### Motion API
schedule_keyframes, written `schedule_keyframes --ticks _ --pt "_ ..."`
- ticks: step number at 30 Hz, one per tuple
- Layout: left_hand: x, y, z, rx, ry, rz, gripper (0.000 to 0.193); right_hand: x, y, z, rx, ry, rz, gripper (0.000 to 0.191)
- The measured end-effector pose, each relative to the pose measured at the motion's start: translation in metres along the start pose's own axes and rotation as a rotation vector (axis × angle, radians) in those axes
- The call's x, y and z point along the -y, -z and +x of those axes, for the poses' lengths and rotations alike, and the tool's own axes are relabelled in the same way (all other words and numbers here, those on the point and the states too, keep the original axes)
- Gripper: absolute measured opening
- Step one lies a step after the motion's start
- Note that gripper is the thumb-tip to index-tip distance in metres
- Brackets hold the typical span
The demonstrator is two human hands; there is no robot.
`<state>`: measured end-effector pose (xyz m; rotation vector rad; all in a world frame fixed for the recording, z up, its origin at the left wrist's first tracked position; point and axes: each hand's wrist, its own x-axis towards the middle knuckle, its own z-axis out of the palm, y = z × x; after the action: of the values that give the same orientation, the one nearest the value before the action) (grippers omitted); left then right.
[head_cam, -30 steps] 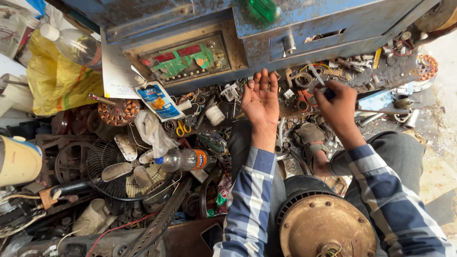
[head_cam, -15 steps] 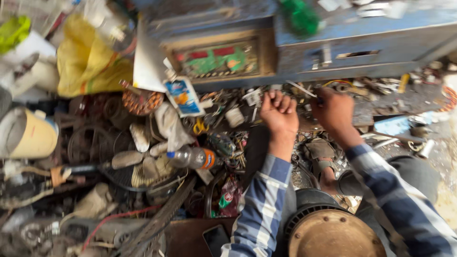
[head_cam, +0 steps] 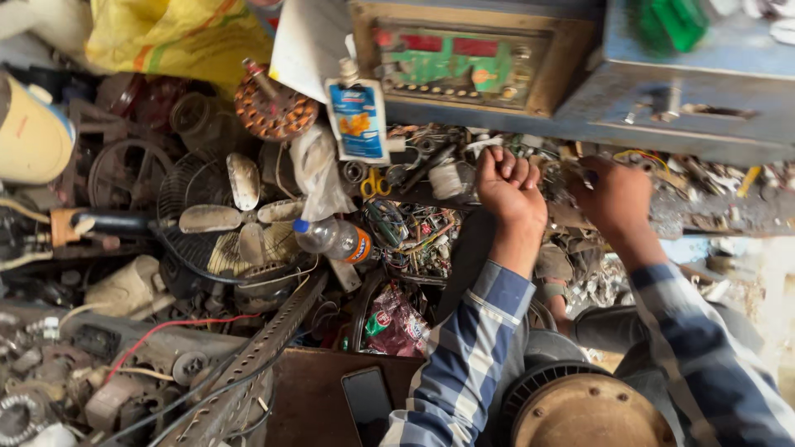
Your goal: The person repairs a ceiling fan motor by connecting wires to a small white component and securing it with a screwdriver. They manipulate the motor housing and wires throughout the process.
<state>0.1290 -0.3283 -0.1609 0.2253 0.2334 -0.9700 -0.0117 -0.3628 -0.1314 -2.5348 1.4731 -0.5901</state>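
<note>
My left hand (head_cam: 509, 186) is curled into a fist with the knuckles up, just below a cluttered metal ledge (head_cam: 712, 207) of screws, wires and small parts. My right hand (head_cam: 614, 197) lies next to it on the ledge. Its fingertips are buried among the small parts, and a dark tip (head_cam: 590, 175) shows at its fingers. Whether it grips anything is hidden. Both arms wear blue and white checked sleeves (head_cam: 464, 364). A round rusty motor housing (head_cam: 584, 410) sits between my forearms at the bottom edge.
A blue machine with a green and red panel (head_cam: 464, 62) stands above the ledge. To the left lie a fan guard with blades (head_cam: 232, 219), a plastic bottle (head_cam: 331, 238), a copper-wound stator (head_cam: 273, 108), a yellow bag (head_cam: 174, 33), a perforated metal strip (head_cam: 257, 356) and tangled scrap.
My left hand, palm up and open a second ago, has turned over and closed into a fist. My right hand stays at the ledge. The view has shifted closer.
</note>
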Motion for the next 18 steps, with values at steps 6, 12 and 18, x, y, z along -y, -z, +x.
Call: schedule_keyframes --ticks 6,12,18 --pt "0.026 0.031 0.01 -0.257 -0.029 0.059 0.029 0.073 0.031 0.047 0.151 0.145 0.183 0.034" --pt "0.03 0.044 0.014 -0.058 0.023 0.008 0.029 0.179 0.005 0.113 0.289 0.406 0.06 0.043" --pt "0.012 0.03 0.01 0.172 0.157 -0.119 0.03 0.086 0.054 0.032 0.025 0.172 0.381 0.035"
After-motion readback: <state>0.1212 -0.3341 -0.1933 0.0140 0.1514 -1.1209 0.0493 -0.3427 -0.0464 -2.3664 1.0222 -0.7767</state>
